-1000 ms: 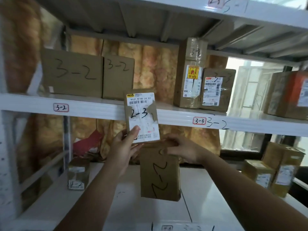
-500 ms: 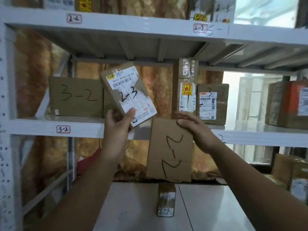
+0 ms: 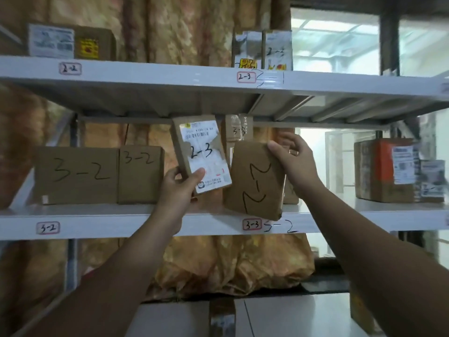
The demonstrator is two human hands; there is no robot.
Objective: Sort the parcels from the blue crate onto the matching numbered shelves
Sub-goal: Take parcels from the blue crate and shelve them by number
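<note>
Both parcels lifted higher.
The left grip (image 3: 181, 184) pinches the 2-3 parcel (image 3: 202, 152); the right grip (image 3: 295, 161), just beside, clasps the 2-2 parcel (image 3: 255, 183) by its top.

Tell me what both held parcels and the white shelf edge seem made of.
Small brown parcel with white 2-3 label: matte cardboard, torn paper label. Plain brown parcel marked 2-2: matte cardboard, creased corner. White shelf edge: likely painted metal, smooth, slightly glossy.
</note>
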